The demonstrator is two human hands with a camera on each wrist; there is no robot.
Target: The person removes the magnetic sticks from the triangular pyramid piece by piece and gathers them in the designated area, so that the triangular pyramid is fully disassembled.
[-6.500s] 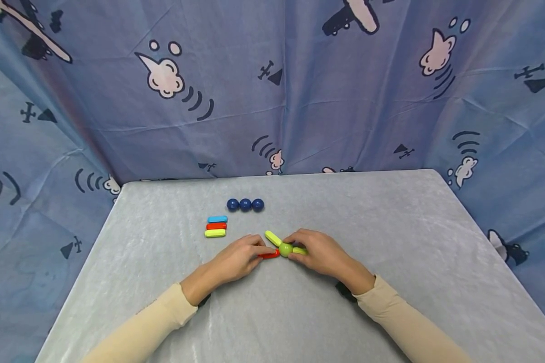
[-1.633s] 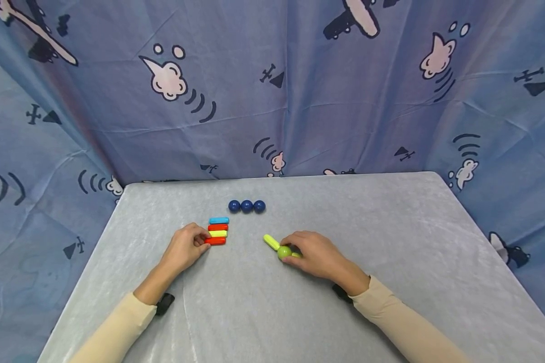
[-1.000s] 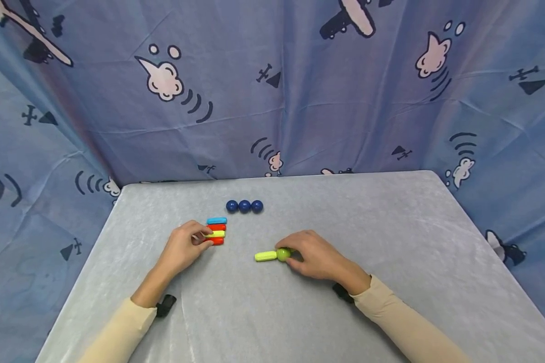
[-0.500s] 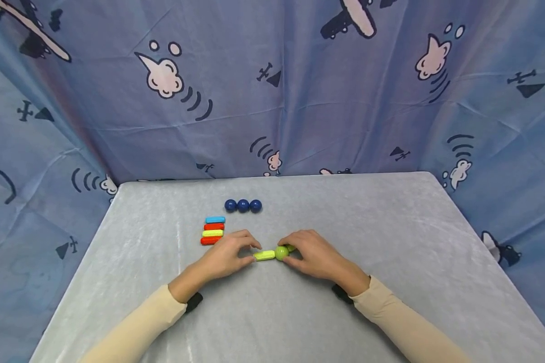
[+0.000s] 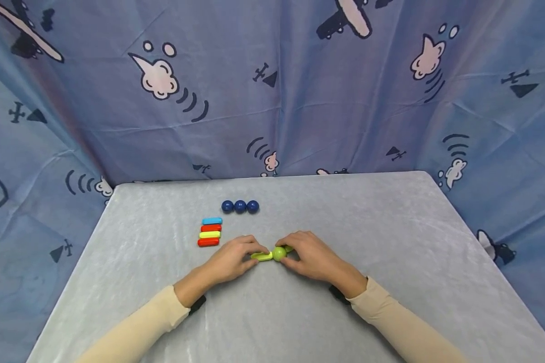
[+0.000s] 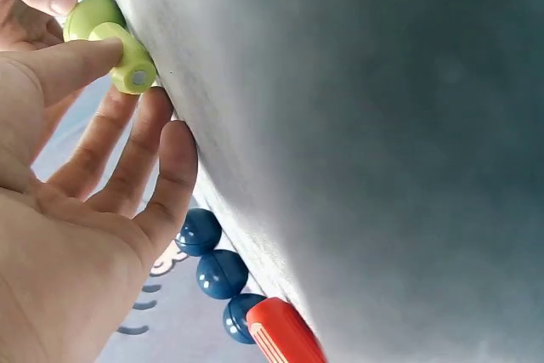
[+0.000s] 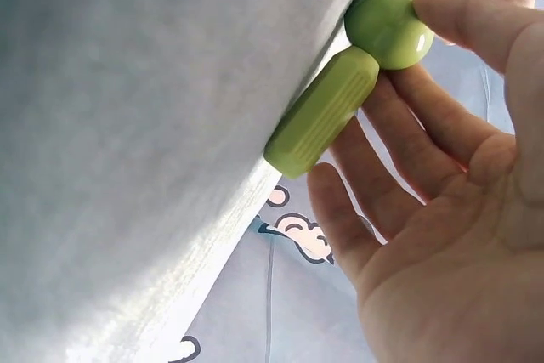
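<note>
My left hand [image 5: 232, 258] pinches a yellow-green magnetic stick [image 5: 261, 257] between thumb and fingers. A metal disc shows in the stick's free end in the left wrist view. The stick's other end meets a green ball [image 5: 279, 253], which my right hand [image 5: 315, 255] pinches between thumb and fingers. A second yellow-green stick [image 7: 323, 114] joins the ball on the right-hand side, mostly hidden by the right hand in the head view. In the right wrist view the ball [image 7: 389, 26] sits between both sticks, low over the table.
Left of the hands lie a blue stick [image 5: 212, 221], a red stick [image 5: 211, 228], a yellow stick [image 5: 210, 234] and another red stick [image 5: 208, 242], stacked in a column. Behind them three dark blue balls [image 5: 240, 206] form a row on the grey cloth-covered table [image 5: 390, 227]. A patterned curtain [image 5: 236, 91] hangs behind.
The red stick that was at the ball now lies below the column. The left-hand yellow-green stick has swung to point left. My left hand has come back from the column and taken hold of it.
</note>
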